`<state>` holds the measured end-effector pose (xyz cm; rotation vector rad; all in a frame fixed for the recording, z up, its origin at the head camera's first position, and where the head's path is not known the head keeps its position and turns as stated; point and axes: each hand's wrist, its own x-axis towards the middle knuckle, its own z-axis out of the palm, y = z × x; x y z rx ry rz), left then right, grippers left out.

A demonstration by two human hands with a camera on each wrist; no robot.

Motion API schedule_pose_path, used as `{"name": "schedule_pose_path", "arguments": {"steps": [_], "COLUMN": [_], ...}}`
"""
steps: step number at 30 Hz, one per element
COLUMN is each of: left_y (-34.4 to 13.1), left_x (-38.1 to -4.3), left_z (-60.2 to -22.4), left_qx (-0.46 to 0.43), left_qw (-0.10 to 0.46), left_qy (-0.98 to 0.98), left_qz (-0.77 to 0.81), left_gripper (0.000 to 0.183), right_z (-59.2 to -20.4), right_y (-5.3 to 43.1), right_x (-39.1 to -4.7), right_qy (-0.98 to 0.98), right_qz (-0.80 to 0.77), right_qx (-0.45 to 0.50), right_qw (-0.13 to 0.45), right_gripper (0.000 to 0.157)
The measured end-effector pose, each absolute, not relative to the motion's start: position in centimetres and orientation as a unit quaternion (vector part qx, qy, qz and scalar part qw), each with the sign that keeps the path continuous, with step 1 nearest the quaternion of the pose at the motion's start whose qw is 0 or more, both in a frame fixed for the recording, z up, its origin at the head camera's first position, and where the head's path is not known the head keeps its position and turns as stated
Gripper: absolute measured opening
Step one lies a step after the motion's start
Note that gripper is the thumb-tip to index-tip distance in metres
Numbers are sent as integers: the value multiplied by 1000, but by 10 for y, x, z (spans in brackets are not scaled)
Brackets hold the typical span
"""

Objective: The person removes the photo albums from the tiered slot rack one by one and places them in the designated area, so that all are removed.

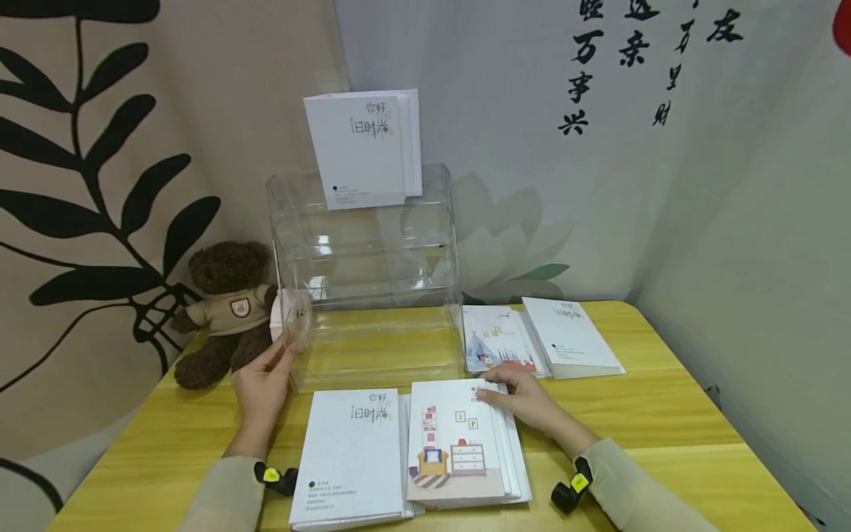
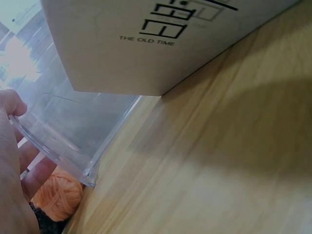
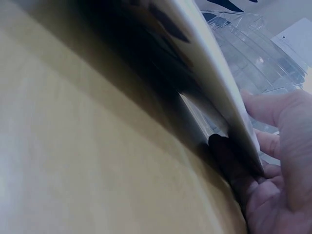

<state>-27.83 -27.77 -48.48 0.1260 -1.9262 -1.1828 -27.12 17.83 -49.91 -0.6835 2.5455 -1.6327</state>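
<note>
A clear plastic tiered rack (image 1: 372,266) stands on the table. My left hand (image 1: 262,388) grips its lower left side; in the left wrist view the thumb lies over the edge of the clear wall (image 2: 68,131), fingers on the outer side. My right hand (image 1: 525,399) pinches the upper right corner of a fanned stack of notebooks (image 1: 459,451) with a furniture drawing on the cover. In the right wrist view the fingers reach under a notebook (image 3: 214,63), which is lifted at its edge. White notebooks (image 1: 352,458) lie left of that stack.
White notebooks (image 1: 368,151) stand in the rack's top tier. More notebooks, one with a tent drawing (image 1: 499,340) and a white one (image 1: 572,340), lie right of the rack. A brown teddy bear (image 1: 229,314) sits at left. An orange yarn ball (image 2: 58,195) is beside the rack.
</note>
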Motion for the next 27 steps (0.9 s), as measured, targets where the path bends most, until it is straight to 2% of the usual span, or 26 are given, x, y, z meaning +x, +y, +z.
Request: {"name": "schedule_pose_path", "arguments": {"steps": [10, 27], "left_y": [-279, -278], "left_x": [-280, -279], "left_z": [-486, -485], "left_qx": [45, 48], "left_qw": [425, 425], "left_qy": [-770, -770], "left_qz": [-474, -474], "left_gripper": [26, 27], "right_z": [-485, -497], "right_y": [172, 175], "right_x": [-261, -270], "right_qy": [827, 822], "right_qz": [-524, -511], "right_qx": [-204, -252], "right_qw": [19, -15], "right_gripper": [21, 15]}}
